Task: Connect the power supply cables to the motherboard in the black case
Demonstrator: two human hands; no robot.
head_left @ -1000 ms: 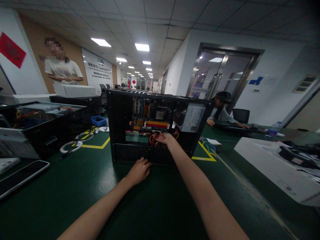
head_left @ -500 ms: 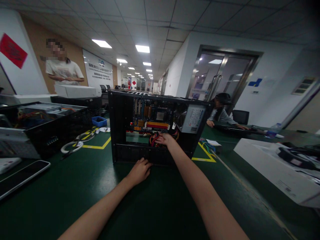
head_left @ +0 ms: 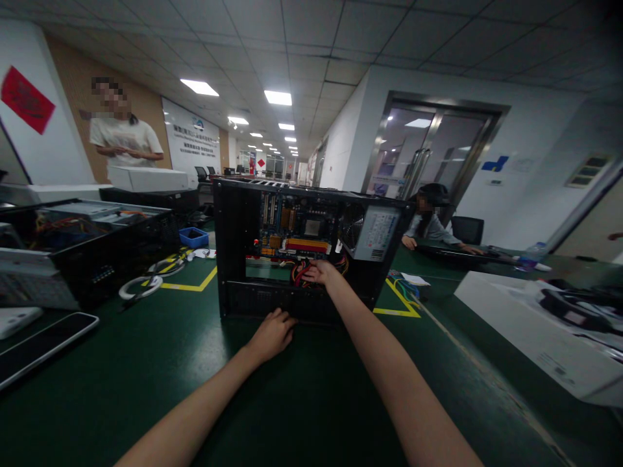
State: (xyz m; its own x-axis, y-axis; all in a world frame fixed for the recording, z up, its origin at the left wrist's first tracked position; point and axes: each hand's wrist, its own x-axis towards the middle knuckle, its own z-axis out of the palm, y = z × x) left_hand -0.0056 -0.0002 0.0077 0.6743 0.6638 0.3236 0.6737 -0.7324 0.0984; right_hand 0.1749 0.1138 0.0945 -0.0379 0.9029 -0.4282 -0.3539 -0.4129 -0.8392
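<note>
A black computer case (head_left: 231, 246) stands on the green table with its side off. Inside it show a motherboard (head_left: 272, 217), red and yellow memory slots (head_left: 306, 245) and a power supply (head_left: 377, 233) at the upper right. My right hand (head_left: 320, 272) reaches into the opening, its fingers closed on a bundle of red, black and yellow power cables (head_left: 298, 274) below the slots. The cable ends are hidden. At the case's lower front edge, my left hand (head_left: 273, 332) grips the frame with bent fingers; its fingertips are partly hidden.
Another opened computer case (head_left: 117, 259) lies at left, near a phone (head_left: 46, 344), coiled white cable (head_left: 139, 285) and blue tray (head_left: 193, 237). A white box (head_left: 530, 331) with parts stands at right. One person (head_left: 433, 220) sits beyond; another (head_left: 126, 139) stands back left.
Both hands stay nearly where they were, the right one still at the power cables. The view has shifted very slightly.
</note>
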